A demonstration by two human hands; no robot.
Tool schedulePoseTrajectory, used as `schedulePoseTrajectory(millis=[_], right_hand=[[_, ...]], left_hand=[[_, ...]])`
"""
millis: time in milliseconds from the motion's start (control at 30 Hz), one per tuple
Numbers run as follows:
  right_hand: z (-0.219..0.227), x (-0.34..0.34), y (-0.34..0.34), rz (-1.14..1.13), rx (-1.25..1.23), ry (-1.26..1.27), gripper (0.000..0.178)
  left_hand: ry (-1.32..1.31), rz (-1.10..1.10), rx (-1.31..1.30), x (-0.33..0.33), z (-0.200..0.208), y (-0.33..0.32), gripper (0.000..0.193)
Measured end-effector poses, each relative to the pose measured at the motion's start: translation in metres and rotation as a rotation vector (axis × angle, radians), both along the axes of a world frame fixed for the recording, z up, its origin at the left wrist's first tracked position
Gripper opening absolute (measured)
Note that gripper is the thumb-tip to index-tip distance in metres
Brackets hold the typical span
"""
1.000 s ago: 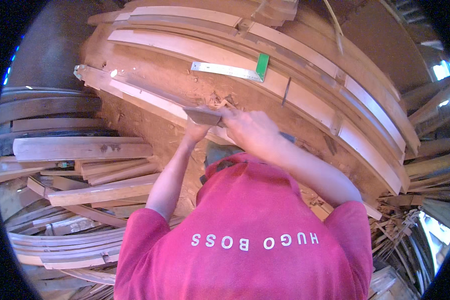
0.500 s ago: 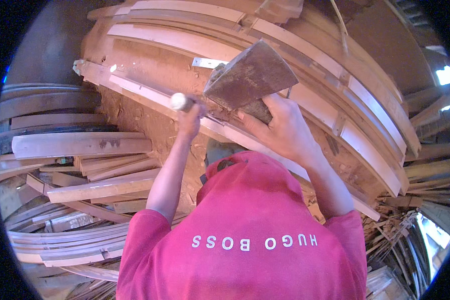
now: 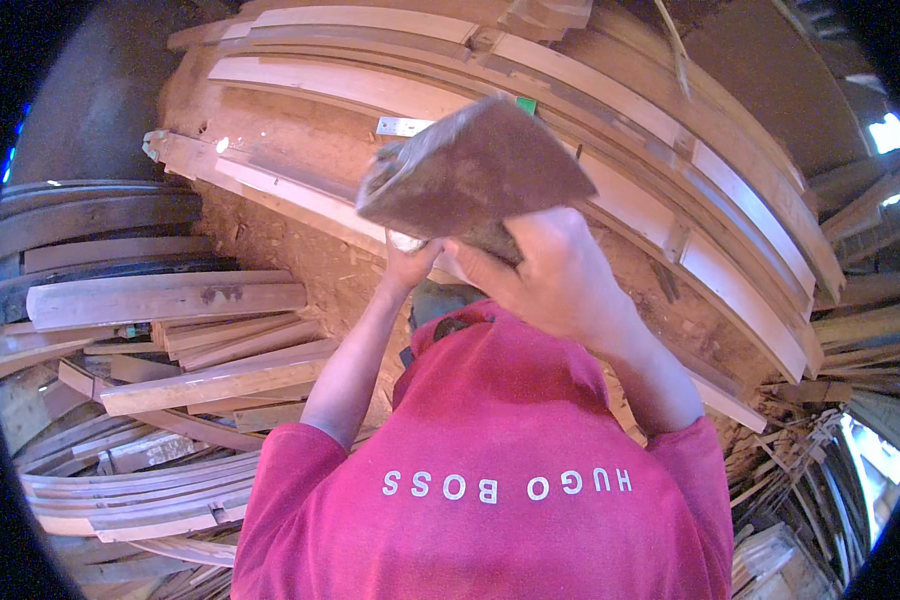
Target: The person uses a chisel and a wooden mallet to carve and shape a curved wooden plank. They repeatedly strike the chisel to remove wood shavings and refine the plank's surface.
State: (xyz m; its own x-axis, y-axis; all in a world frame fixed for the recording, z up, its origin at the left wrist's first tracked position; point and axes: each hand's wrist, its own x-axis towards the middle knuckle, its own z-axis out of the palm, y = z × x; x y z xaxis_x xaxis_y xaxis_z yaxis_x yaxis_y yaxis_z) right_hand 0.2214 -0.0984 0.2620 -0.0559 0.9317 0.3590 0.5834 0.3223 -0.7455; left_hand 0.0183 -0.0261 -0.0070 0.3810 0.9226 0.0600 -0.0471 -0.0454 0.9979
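Observation:
Both my hands hold a hand tool with a wide, rusty, wedge-shaped blade [image 3: 475,170], raised high and close to the camera. My right hand [image 3: 560,275] grips it just under the blade. My left hand [image 3: 410,262] is closed on the handle below and is mostly hidden by the blade. Beneath the tool a long curved pale plank [image 3: 290,190] lies on sawdust-covered ground. A metal square [image 3: 400,127] with a green end [image 3: 526,104] rests on the boards behind, partly covered by the blade.
Long curved boards [image 3: 710,180] are stacked across the top and right. Flat planks [image 3: 160,298] and thin bent strips [image 3: 130,500] are piled at the left. Splintered scrap wood [image 3: 800,470] lies at the lower right. Sawdust and chips [image 3: 290,250] cover the ground.
The blade was down on the curved plank a second ago. Both hands have swung it upward toward the camera, so it now covers most of the metal square.

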Motion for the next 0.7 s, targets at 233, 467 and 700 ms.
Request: schedulePoseTrajectory(millis=[233, 467, 700], right_hand=[[-0.044, -0.001, 0.004, 0.101, -0.44, -0.514, 0.034], [-0.034, -0.013, -0.005, 0.056, -0.064, -0.152, 0.036], [-0.039, 0.0, -0.001, 0.054, -0.337, -0.421, 0.038]], left_hand=[[0.34, -0.077, -0.09, 0.002, 0.001, 0.003, 0.043], [0.226, -0.032, 0.017, -0.009, -0.014, -0.008, 0.034], [0.138, -0.019, -0.015, 0.001, 0.011, -0.008, 0.041]])
